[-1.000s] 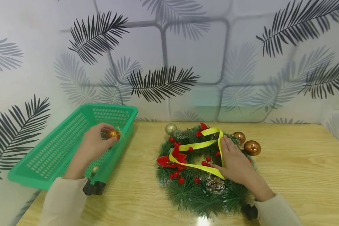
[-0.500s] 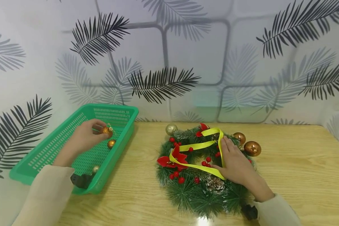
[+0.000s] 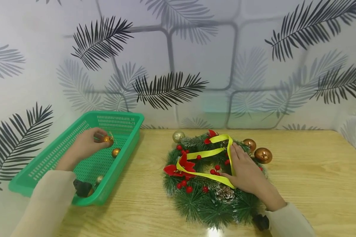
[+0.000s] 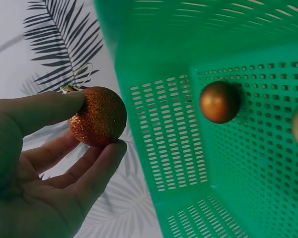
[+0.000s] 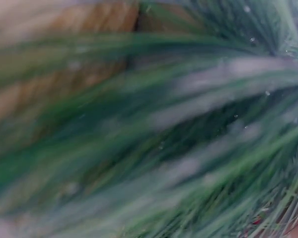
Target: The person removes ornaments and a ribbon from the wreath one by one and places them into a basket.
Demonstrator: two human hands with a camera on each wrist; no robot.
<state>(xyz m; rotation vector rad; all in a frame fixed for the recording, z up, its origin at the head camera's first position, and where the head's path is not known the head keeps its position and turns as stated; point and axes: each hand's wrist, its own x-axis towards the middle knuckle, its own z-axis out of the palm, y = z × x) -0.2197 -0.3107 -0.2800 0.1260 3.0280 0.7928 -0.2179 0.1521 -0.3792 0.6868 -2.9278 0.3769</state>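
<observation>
Over the green basket (image 3: 122, 164), my left hand (image 3: 84, 146) pinches a glittery orange Christmas bauble (image 4: 100, 117) between thumb and fingertips. A thin gold hanging loop (image 4: 82, 74) stands up from the bauble's cap. My right hand (image 3: 244, 171) rests flat on the right side of a green Christmas wreath (image 3: 201, 205), its fingers extended and touching a yellow ribbon (image 3: 206, 153). The ribbon lies in loops across the wreath, among red berries, a red poinsettia (image 3: 182, 168) and a pine cone (image 3: 224, 193). In the right wrist view, blurred pine needles (image 5: 188, 129) fill the picture.
Inside the basket lie a matte orange bauble (image 4: 220, 101) and a pale gold one (image 3: 99, 179). A gold glitter bauble (image 3: 178, 136) sits at the wreath's back left, with two copper baubles (image 3: 263, 155) at its right. A patterned wall stands behind the wooden table (image 3: 308, 177).
My left hand has moved left with the glittery bauble, from near the basket's right rim to farther over its inside, uncovering the matte orange bauble. My right hand stays on the wreath.
</observation>
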